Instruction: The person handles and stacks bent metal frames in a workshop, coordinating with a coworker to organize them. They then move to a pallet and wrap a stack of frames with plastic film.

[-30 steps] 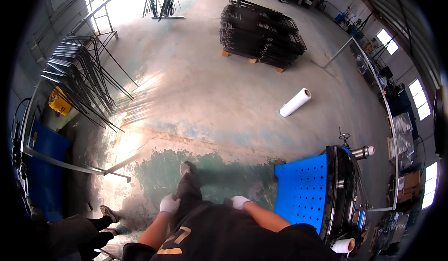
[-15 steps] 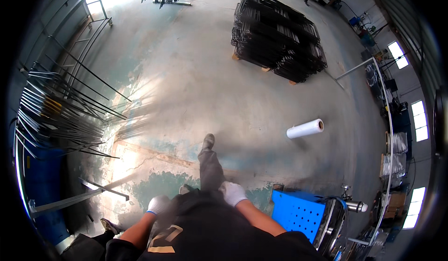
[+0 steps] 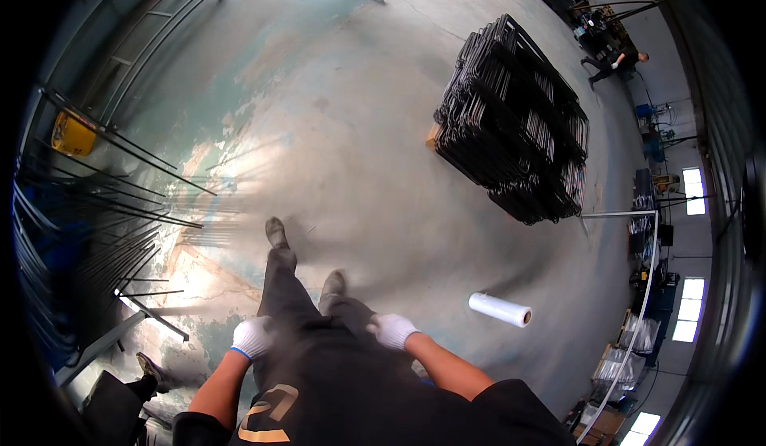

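Both my hands wear white knit gloves and sit at the front of my dark clothing, apart from each other. My left hand (image 3: 253, 337) is beside my left thigh, its blue glove cuff showing; its fingers blur into the dark cloth. My right hand (image 3: 392, 331) is by my right hip, fingers curled in toward the cloth; whatever they may hold is hidden. My dark-trousered legs (image 3: 289, 294) are in stride on the concrete floor (image 3: 351, 151). Ahead to the right lies a white roll of film (image 3: 500, 309), nearer to my right hand than to my left.
A tall stack of black metal frames (image 3: 515, 123) stands on a pallet at the far right. Thin dark rods (image 3: 120, 207) jut out at left, near a yellow bucket (image 3: 73, 133). Another person's leg (image 3: 132, 386) is at lower left; a person (image 3: 618, 65) moves far right.
I have stepped forward and turned left; my left leg is now ahead. The film roll appears lower and closer. The blue perforated panel at lower right has left the view.
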{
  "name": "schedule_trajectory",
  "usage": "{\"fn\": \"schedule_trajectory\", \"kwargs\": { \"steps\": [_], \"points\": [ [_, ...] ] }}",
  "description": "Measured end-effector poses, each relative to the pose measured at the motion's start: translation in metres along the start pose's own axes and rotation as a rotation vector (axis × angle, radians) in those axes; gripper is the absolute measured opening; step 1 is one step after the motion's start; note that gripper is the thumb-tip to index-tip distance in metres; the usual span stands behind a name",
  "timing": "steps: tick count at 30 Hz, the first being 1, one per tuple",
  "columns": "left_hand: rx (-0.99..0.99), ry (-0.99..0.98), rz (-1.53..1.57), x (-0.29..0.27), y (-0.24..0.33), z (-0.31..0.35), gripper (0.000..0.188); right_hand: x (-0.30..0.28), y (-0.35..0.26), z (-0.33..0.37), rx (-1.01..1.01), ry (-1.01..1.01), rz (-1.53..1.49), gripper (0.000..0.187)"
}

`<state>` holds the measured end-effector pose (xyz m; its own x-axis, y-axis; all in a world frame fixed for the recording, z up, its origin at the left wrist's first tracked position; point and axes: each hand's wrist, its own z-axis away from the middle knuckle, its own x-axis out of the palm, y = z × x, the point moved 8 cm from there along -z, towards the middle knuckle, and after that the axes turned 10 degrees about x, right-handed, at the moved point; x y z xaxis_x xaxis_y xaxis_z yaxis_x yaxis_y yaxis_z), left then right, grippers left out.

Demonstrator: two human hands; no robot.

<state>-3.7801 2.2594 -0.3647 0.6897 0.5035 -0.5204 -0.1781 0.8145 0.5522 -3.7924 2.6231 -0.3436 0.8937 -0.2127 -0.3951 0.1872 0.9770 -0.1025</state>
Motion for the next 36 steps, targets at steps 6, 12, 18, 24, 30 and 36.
{"fn": "schedule_trajectory", "kwargs": {
  "steps": [6,12,18,24,30,36],
  "points": [
    [0.037,-0.019,0.081,-0.116,-0.004,-0.149,0.031,-0.134,-0.050,-0.086,0.107,0.022,0.039,0.043],
    [0.042,-0.299,0.077,-0.219,-0.008,-0.209,0.049,-0.258,-0.119,-0.108,0.136,0.004,0.045,0.044],
    [0.069,-0.238,0.279,-0.242,-0.025,-0.246,0.036,-0.350,-0.157,-0.128,0.143,-0.085,0.089,0.044],
    [-0.018,-0.221,0.336,-0.326,0.019,-0.305,0.029,-0.449,-0.176,-0.181,0.064,-0.162,0.116,0.043],
    [0.011,-0.420,0.357,-0.375,0.052,-0.363,0.029,-0.504,-0.160,-0.215,0.086,-0.257,0.076,0.044],
    [0.175,-0.411,0.501,-0.404,0.067,-0.495,0.023,-0.551,-0.135,-0.275,0.189,-0.217,-0.194,0.043]
  ]
}}
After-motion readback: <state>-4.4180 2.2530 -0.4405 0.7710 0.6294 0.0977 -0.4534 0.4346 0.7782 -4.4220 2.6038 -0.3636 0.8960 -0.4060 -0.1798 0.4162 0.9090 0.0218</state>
